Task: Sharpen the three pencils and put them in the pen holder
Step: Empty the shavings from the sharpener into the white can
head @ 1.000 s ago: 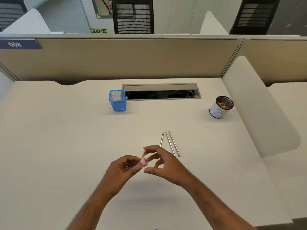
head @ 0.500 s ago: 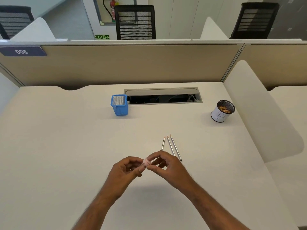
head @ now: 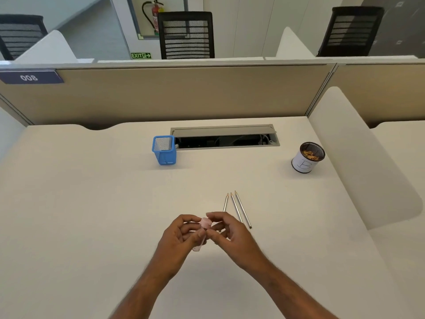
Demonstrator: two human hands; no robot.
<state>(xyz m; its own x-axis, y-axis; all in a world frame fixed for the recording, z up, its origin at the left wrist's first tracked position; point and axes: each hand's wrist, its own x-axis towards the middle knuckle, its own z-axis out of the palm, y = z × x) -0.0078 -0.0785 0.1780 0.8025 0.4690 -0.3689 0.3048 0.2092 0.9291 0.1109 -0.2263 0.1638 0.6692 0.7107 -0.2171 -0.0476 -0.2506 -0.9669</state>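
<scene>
Pink sharpener [head: 204, 227] pinched between both hands — left hand [head: 181, 238] grips its body, right hand [head: 226, 231] fingertips its cap, likely readying it; three pencils [head: 236, 208] lie mid-desk, pen holder [head: 164, 153] toward the far edge.

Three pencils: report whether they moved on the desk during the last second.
No. The three pencils lie fanned as before, in the same spot relative to the white cup.

**Both hands on the sharpener**

The left hand [head: 181, 236] and right hand [head: 230, 233] pinch a pink sharpener [head: 204, 226] above the counter [head: 92, 203]. Three pencils [head: 236, 207] lie just beyond (tips pointing away), the blue pen holder [head: 164, 150] farther back.
</scene>
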